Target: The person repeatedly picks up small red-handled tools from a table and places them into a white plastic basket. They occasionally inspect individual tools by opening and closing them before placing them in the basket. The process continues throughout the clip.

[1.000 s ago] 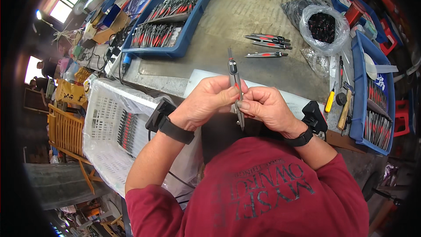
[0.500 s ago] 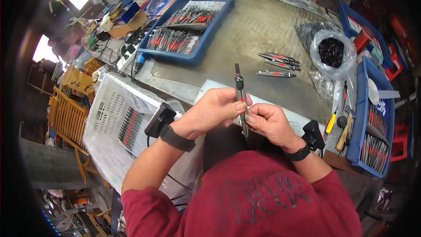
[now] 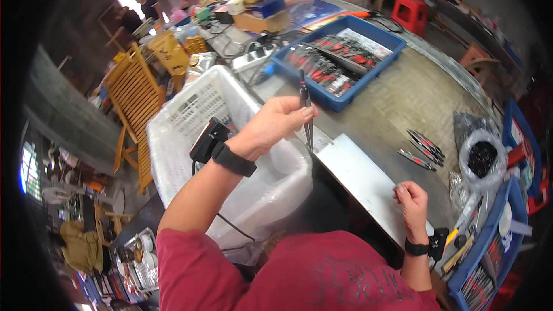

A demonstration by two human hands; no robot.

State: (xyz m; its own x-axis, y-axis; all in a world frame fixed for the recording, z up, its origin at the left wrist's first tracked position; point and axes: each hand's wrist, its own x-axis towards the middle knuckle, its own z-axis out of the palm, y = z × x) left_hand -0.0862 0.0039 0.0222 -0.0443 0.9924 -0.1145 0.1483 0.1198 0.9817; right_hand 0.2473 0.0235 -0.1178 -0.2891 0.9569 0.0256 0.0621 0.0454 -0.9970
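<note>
A grey and black drawing compass (image 3: pixel 303 91) with a dark top stem stands nearly upright in my left hand (image 3: pixel 279 122). Thumb and fingers pinch it, its legs pointing down over the edge of the white crate. My right hand (image 3: pixel 413 198) is apart from it, above the right end of a white board (image 3: pixel 363 175). Its fingers are curled in, and whether anything small lies inside them is hidden. On the bench to the right, several similar compasses (image 3: pixel 425 150) with red parts lie in a loose group.
A blue tray (image 3: pixel 340 103) with rows of compasses stands at the back. The white crate (image 3: pixel 199 101), lined with plastic, is at my left. A bag of black parts (image 3: pixel 483 158), a yellow-handled tool (image 3: pixel 451 236) and another blue tray (image 3: pixel 461 288) lie at right. People stand far left.
My view has turned left. My left hand has carried the compass leftward to the crate's edge. My right hand has let go of it and moved away to the right.
</note>
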